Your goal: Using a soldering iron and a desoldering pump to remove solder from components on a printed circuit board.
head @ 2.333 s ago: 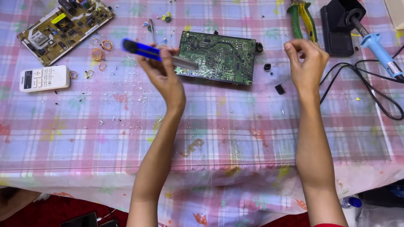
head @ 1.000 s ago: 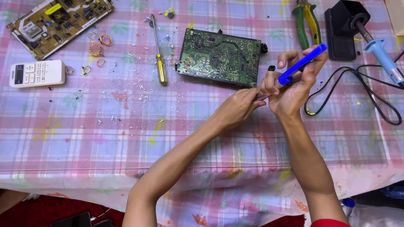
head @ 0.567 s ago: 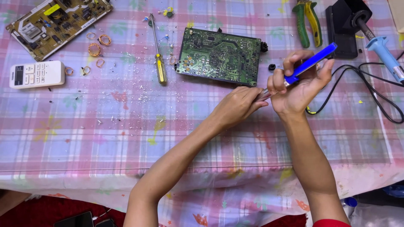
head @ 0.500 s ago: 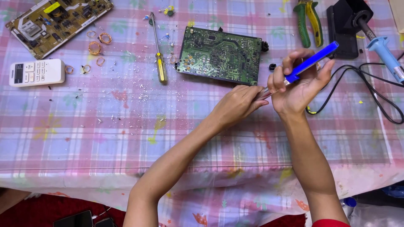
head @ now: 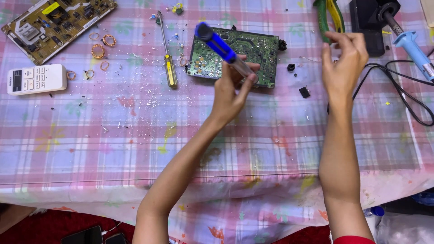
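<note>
Blue tool (head: 217, 43), long and thin w/ a black cap at one end and a clear tube at the other, sits in the left hand (head: 228, 92). The fingers are shut round the clear end, thumb on one side, so the blue end sticks up and to the left, over the green circuit board (head: 235, 54). It looks like hard plastic, light and stiff, prob. a bit smooth, so a grip round the middle or the clear end seems best. The clear part may crack if it gets squeezed too hard.

Right hand (head: 343, 61) is up in the air w/ fingers loosely curled and holds nothing. It hangs near a small black part (head: 304, 91) and a little black ring (head: 291, 67) on the cloth.

The board is flat and stiff w/ tiny shiny dots, lying on a pink and blue checked tablecloth (head: 135, 135) that looks soft and has white crumbs on it. A yellow-handled screwdriver (head: 166, 63) lies left of the board. Farther left are copper wire rings (head: 99, 45), a white remote (head: 36, 79) and a brown board (head: 58, 20). At the far right, a soldering iron (head: 409, 43) w/ a light blue handle and black cord, plus green pliers (head: 327, 13).
</note>
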